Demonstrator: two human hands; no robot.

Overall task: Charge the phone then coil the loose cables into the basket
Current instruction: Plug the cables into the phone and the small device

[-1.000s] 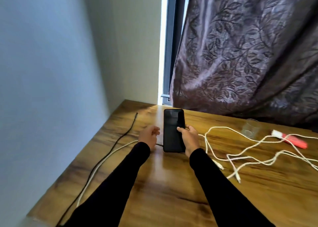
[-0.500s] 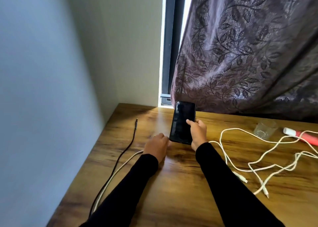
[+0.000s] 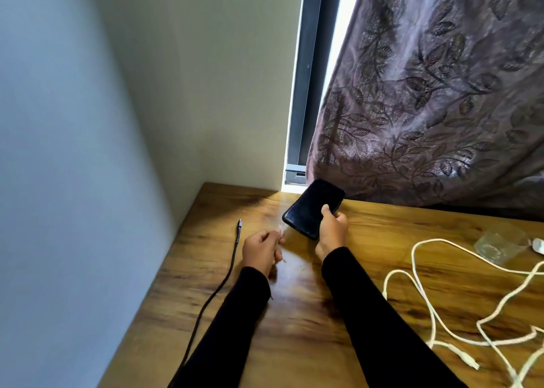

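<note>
Phone (image 3: pixel 309 208) up off the table, tilted, gripped at its lower end by the right hand (image 3: pixel 332 230), thumb across the dark screen. Left hand (image 3: pixel 260 249) curled, seemingly pinching a blurred white plug. Miss the port and it could scrape the phone. Black cable (image 3: pixel 232 258) lies alongside, white cables (image 3: pixel 424 293) tangled right; wooden table (image 3: pixel 294 343), corner walls, leaf-patterned curtain (image 3: pixel 435 93).

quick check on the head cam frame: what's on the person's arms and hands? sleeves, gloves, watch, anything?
Both arms wear plain black long sleeves, close-fitting, ending at the wrists, with no visible print or logo. The left hand and right hand are bare: no gloves. No ring, watch or bracelet is visible, though the sleeve cuffs cover the wrists. No cables or markers are attached to the arms.
</note>
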